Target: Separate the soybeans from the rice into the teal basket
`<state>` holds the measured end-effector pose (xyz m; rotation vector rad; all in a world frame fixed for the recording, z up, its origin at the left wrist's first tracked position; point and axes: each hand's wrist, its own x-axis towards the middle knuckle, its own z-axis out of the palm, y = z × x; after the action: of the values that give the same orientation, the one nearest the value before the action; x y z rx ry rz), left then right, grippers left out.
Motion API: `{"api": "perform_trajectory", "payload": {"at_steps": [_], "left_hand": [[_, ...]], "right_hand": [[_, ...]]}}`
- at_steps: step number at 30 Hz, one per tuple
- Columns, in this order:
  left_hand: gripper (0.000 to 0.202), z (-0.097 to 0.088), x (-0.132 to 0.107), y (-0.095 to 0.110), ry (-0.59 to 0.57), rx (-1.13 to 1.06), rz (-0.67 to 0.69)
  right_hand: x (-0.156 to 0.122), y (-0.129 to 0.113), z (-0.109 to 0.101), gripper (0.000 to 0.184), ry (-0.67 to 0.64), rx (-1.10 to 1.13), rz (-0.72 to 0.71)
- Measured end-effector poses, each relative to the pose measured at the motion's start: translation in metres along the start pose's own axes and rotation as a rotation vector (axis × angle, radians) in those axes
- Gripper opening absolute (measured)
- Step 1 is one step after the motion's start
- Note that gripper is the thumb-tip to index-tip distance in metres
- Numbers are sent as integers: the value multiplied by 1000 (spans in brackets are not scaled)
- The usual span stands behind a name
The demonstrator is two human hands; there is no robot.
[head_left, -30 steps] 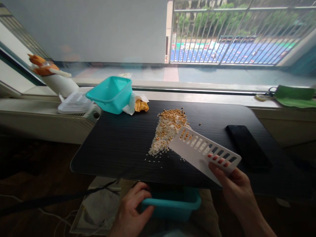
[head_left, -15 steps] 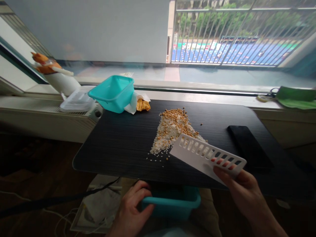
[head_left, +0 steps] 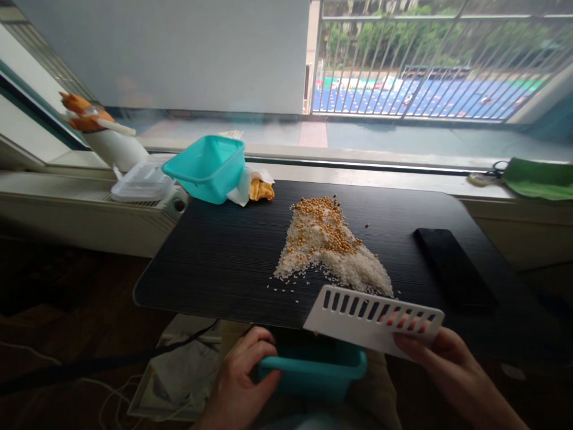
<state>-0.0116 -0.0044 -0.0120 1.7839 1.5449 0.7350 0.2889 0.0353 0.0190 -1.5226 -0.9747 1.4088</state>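
A heap of white rice mixed with yellow beans [head_left: 329, 248] lies on the black tabletop [head_left: 224, 263]. My right hand [head_left: 441, 358] grips a white slotted plastic card [head_left: 373, 316] at its right end, holding it at the table's near edge just in front of the heap. Below that edge my left hand [head_left: 242, 376] clasps the rim of a teal plastic tub [head_left: 313, 370], which sits partly hidden under the tabletop.
A second teal tub [head_left: 206, 167] rests tilted at the table's far left, beside a clear lidded box [head_left: 141, 184], white paper with an orange item [head_left: 259, 190] and a white cylinder [head_left: 114, 149]. A black phone [head_left: 452, 266] lies on the right. A green cloth [head_left: 539, 179] sits on the sill.
My right hand drew the slotted card toward me from the heap to the table's near edge, uncovering a spread of rice on the heap's right side. My left hand stayed on the tub.
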Motion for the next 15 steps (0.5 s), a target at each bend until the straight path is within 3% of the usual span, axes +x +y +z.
{"api": "perform_trajectory", "payload": {"at_steps": [3, 9, 15], "left_hand": [[14, 1, 2, 2, -10, 0, 6], [11, 0, 0, 2, -9, 17, -12], [14, 1, -5, -1, 21, 38, -25]], "right_hand": [[-2, 1, -3, 25, -27, 21, 34], [35, -8, 21, 24, 186, 168, -141], [64, -14, 33, 23, 157, 186, -222]]}}
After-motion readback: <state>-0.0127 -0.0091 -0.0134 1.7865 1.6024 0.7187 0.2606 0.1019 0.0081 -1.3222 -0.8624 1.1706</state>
